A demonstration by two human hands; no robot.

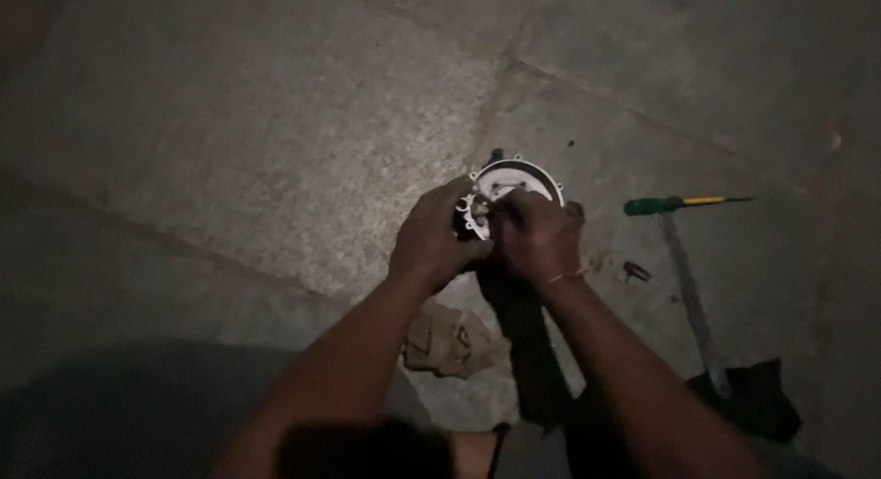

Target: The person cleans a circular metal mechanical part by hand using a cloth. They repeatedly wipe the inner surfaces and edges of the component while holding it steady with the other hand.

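Observation:
Both of my hands hold a round white housing (pixel 519 176) with a dark middle, lifted a little above a speckled stone floor. My left hand (pixel 434 238) grips its left rim, fingers curled around the edge. My right hand (pixel 535 239) is closed over its lower right part, with a thin thread band on the wrist. Most of the housing is hidden by my fingers. The scene is dim, so small parts inside the housing cannot be made out.
A screwdriver (pixel 674 204) with a green handle and yellow shaft lies on the floor to the right. A long grey metal tool (pixel 690 295) runs down from it to a dark cloth (pixel 757 401). A crumpled tan rag (pixel 448 341) lies below my hands. A small dark part (pixel 635 272) lies nearby.

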